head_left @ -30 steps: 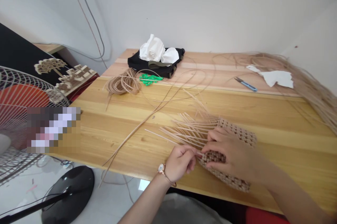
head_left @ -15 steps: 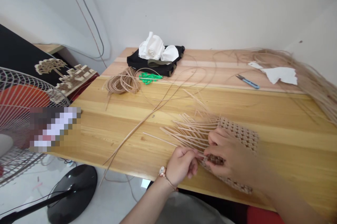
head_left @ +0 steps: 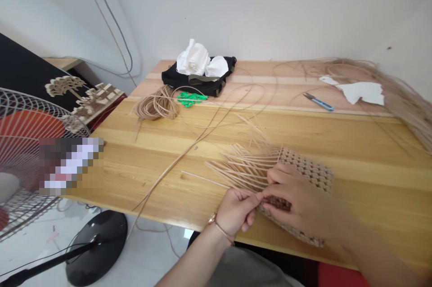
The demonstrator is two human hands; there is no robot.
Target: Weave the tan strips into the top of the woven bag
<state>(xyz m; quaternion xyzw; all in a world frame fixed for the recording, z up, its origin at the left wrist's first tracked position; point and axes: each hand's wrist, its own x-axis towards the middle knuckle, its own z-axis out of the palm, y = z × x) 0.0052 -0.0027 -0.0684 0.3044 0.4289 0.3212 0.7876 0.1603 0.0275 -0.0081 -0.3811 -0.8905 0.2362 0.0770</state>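
Note:
A tan rattan weave with an open, knobbly pattern lies near the front edge of the table, its loose strands fanning out to the left. My right hand rests over the weave, fingers curled round its left edge, covering part of it. Close against those fingertips, my left hand pinches a rattan strand whose free end points left. Thumb and forefinger of the left hand are pressed together at the edge of the weave. The exact crossing of strands there is hidden by the fingers.
A rattan coil, green clips or ties and a black bag with white tissue sit at the back. Blue thread snips, torn white paper and long rattan bundles lie right. A fan stands left.
My left hand has moved slightly right, its fingertips now meeting the right hand's fingers at the weave's edge. My right hand stays on the weave.

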